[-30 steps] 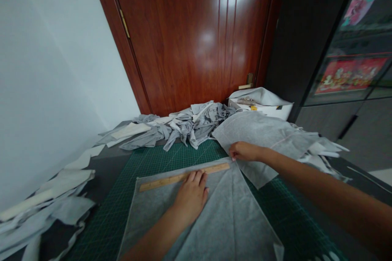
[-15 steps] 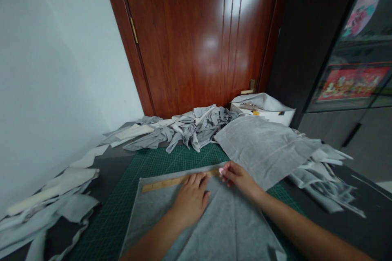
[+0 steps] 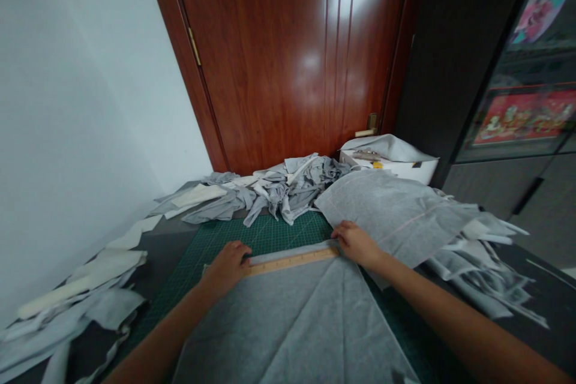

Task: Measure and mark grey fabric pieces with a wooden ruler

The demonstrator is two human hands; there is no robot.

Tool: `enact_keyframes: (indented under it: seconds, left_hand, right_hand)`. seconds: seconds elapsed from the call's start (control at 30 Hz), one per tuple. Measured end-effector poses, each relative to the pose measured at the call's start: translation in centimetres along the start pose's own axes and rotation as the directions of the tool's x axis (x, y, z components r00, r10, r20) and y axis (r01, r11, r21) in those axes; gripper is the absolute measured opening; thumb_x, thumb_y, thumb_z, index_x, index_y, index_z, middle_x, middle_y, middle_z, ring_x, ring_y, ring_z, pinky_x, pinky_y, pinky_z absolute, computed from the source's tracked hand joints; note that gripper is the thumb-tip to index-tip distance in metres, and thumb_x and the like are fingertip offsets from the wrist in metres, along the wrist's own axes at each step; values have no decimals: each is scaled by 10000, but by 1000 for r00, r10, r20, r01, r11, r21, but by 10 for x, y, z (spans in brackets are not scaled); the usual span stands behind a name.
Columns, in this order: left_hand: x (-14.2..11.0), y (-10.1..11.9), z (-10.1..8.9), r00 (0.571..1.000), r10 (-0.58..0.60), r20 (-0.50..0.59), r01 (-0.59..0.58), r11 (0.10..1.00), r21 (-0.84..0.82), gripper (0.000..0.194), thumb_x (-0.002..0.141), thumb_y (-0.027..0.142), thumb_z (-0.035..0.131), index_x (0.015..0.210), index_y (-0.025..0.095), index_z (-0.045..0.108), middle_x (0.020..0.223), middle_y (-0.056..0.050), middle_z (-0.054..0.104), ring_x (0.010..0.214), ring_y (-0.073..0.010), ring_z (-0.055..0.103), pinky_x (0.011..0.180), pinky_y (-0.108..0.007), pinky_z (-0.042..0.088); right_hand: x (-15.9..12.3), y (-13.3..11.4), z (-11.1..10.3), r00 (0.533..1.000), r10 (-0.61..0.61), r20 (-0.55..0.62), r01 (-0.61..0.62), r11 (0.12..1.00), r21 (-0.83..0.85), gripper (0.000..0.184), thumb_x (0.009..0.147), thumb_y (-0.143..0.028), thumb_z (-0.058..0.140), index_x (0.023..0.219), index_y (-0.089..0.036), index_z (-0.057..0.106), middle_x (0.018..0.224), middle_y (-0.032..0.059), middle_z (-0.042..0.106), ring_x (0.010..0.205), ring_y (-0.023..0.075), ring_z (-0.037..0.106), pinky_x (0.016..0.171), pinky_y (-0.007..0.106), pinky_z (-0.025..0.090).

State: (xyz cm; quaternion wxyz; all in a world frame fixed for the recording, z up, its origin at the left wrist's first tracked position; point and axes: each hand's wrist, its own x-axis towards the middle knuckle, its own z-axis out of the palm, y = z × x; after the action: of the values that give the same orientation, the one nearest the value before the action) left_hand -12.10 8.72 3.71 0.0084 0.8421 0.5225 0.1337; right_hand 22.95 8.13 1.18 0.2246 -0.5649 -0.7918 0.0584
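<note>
A grey cloth (image 3: 306, 312) lies before me, creased. Along its far edge runs a wooden ruler (image 3: 292, 260), with a strip of cloth showing beyond it. My left hand (image 3: 228, 267) is closed on the cloth's far edge near the ruler's left end, covering that end. At the far right corner, my right hand (image 3: 355, 244) pinches the cloth just past the ruler's right end. No pink chalk shows in my right hand now; its inner fingers are hidden. Beneath the cloth is a green cutting mat (image 3: 265, 234).
Grey fabric scraps (image 3: 288, 189) heap up along the back, and pale strips (image 3: 99, 270) lie at the left. Another grey cloth piece (image 3: 387, 210) covers more scraps on the right. A white box (image 3: 405, 170) stands behind it, before the wooden door (image 3: 279, 60).
My left hand has moved left along the ruler to the cloth's far edge. My right hand has shifted slightly right and away, onto the corner. The pink chalk is no longer visible.
</note>
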Motion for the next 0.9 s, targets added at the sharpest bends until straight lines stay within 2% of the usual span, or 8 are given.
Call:
enact_keyframes:
  seconds: [0.1, 0.2, 0.33, 0.53, 0.63, 0.7, 0.8, 0.9]
  left_hand:
    - [-11, -40, -9, 998, -51, 24, 50, 998, 43, 248, 753, 138, 458, 913, 180, 642, 956, -50, 638, 968, -194, 569, 905, -320, 417]
    - [-21, -60, -14, 997, -51, 52, 49, 998, 46, 207, 748, 148, 430, 809, 205, 620, 874, 3, 631, 889, -162, 559, 853, -273, 411]
    - [-15, -68, -16, 998, -42, 53, 40, 998, 52, 185, 766, 170, 414, 715, 207, 588, 791, 37, 605, 823, -135, 537, 817, -231, 394]
    - [18, -70, -19, 996, -70, -61, 76, 990, 119, 211, 783, 91, 388, 711, 168, 571, 763, 8, 572, 820, -153, 557, 828, -269, 398]
    - [22, -56, -16, 986, -79, -145, 101, 984, 147, 224, 812, 94, 369, 835, 151, 584, 873, -37, 590, 911, -209, 551, 867, -337, 407]
    - [19, -35, -9, 983, -50, -177, 76, 987, 145, 250, 836, 112, 366, 967, 139, 576, 1003, -68, 592, 1002, -234, 525, 911, -362, 400]
    - [15, 8, 8, 981, 113, -159, -99, 991, 90, 290, 861, 130, 383, 1086, 168, 562, 1143, -70, 572, 1115, -213, 488, 995, -342, 369]
    - [20, 44, 23, 964, 238, -117, -237, 971, 16, 340, 883, 118, 370, 1161, 203, 547, 1185, -55, 567, 1120, -191, 486, 1013, -355, 366]
  right_hand:
    - [7, 7, -2, 993, -20, 119, 32, 994, -100, 260, 747, -67, 503, 917, -138, 687, 932, 106, 653, 951, 208, 565, 909, 289, 392]
    - [12, 9, -5, 979, -46, 196, 73, 988, -133, 187, 782, -119, 525, 875, -143, 686, 909, 102, 653, 920, 209, 574, 884, 288, 394]
    - [23, 8, -8, 978, -56, 199, 101, 969, -224, 185, 826, -119, 496, 868, -146, 674, 923, 114, 640, 929, 215, 565, 868, 290, 388]
    - [54, -4, -8, 996, 29, 89, 8, 919, -393, 278, 874, -86, 404, 991, -118, 654, 1066, 192, 600, 1057, 277, 510, 854, 323, 407]
    - [63, -15, -2, 999, 28, 20, -19, 937, -349, 287, 857, -78, 427, 1038, -109, 648, 1112, 191, 587, 1085, 278, 500, 886, 327, 404]
    - [66, -24, 5, 1000, -25, 5, 26, 969, -248, 279, 848, -86, 449, 1032, -120, 656, 1091, 157, 606, 1059, 245, 523, 908, 300, 396]
    - [73, -40, 18, 990, -125, 58, 130, 988, -88, 270, 836, -93, 462, 986, -137, 682, 1025, 106, 645, 1007, 193, 562, 911, 252, 390]
    - [85, -53, 28, 984, -132, 122, 141, 987, -73, 281, 828, -106, 467, 979, -154, 699, 1027, 89, 663, 991, 174, 585, 891, 227, 392]
